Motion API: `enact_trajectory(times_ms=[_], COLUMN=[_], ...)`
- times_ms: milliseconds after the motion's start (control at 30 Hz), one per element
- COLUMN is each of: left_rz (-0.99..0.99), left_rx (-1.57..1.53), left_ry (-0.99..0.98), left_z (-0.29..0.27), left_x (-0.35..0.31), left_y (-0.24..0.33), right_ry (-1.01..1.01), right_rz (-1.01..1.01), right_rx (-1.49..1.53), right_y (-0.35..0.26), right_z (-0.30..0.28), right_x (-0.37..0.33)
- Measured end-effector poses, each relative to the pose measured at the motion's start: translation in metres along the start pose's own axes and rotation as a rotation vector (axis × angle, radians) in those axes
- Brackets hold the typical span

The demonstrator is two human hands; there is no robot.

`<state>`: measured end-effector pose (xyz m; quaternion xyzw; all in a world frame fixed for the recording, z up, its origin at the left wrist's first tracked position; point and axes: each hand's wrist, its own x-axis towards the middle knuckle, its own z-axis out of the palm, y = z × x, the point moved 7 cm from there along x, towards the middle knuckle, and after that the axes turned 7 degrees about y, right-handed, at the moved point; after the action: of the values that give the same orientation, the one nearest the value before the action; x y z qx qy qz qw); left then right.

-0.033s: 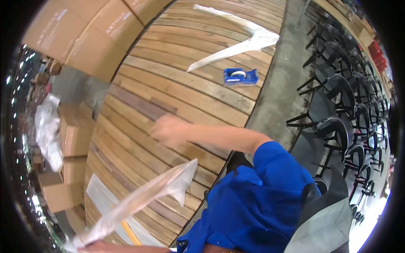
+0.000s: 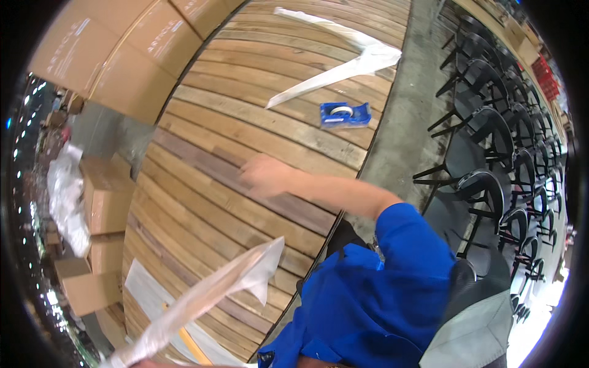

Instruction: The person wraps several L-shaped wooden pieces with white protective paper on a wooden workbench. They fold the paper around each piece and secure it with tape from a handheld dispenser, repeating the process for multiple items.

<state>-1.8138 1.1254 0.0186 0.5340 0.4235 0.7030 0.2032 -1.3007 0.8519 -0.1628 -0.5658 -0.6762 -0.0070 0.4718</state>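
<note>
A long wooden piece in thin white foam wrap point(image 2: 205, 294) slants over the lower left of the slatted wooden table point(image 2: 215, 80). My left hand point(image 2: 147, 364) grips its lower end, mostly cut off by the bottom edge of the view. Above the middle of the table is my right hand point(image 2: 265, 175), its fingers bent downward and smeared by motion; whether they hold anything is hidden. Farther off lies a blue tape dispenser point(image 2: 345, 115) with a pale roll. Beyond it rests a V-shaped piece wrapped in white point(image 2: 368, 60).
A white foam sheet point(image 2: 144, 287) and a yellow strip point(image 2: 193, 346) lie at the table's lower left. Large cartons point(image 2: 132, 76) stand stacked along the far left. Smaller boxes point(image 2: 109, 196) and crumpled plastic point(image 2: 66, 199) sit at the left. Rows of black chairs point(image 2: 481, 141) line the right floor.
My right hand has moved slightly to the right over the table. My left hand has sunk lower, nearly out of view, and the wrapped piece has dipped a little with it.
</note>
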Motion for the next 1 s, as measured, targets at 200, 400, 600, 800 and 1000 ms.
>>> enact_trajectory(times_ms=[200,400,600,800,1000], left_rz=[0.052,0.108,0.177,0.158,0.053], left_rx=[0.145,0.280,0.313,0.986,0.265], left_ry=[0.049,0.081,0.025,0.078,0.236], left_z=[0.024,-0.019,-0.050,-0.064,-0.047], left_x=[0.002,0.019,0.039,0.030,0.004], left_y=[0.003,0.035,0.067,0.088,0.086], right_ry=[-0.145,-0.759,-0.518,-0.354,0.089], right_rz=[0.420,1.107,1.354,1.490,1.524], right_rx=[-1.190,-0.636,-0.516,-0.147,0.400], right_y=[0.238,0.331,0.279,0.230,0.237], right_z=[-0.224,-0.213,-0.128,-0.097,-0.063], right_x=[-0.187,-0.202,-0.213,-0.264,-0.337])
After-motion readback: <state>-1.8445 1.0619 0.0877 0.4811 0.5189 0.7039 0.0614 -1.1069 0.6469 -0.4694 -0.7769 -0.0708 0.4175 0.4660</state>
